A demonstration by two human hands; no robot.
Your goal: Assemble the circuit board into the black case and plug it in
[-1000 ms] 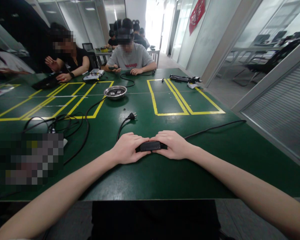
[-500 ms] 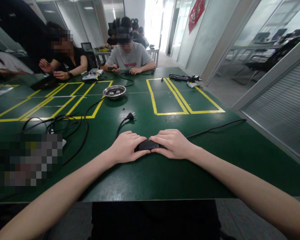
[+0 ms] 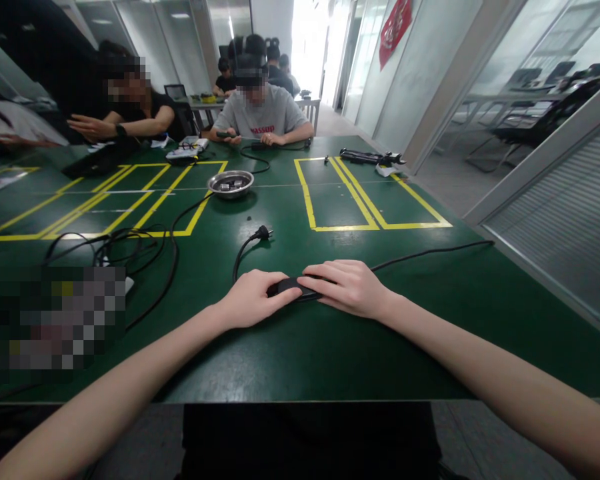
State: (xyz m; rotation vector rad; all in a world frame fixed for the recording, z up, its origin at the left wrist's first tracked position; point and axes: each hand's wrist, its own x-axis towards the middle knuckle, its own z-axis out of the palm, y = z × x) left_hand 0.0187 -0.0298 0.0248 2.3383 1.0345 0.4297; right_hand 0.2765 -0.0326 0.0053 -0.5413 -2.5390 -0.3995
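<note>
Both hands [image 3: 300, 290] grasp a smooth, black, slim, oblong block [image 3: 294, 288] with rounded edges.

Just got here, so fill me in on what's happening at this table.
A person has both hands on a small black device: the left hand at one end, the right hand over the other. A cord ending in a plug lies beyond the left hand, its prongs bare. Past it sits a metal bowl of small parts. Other people sit around, one in a grey shirt across the table.
</note>
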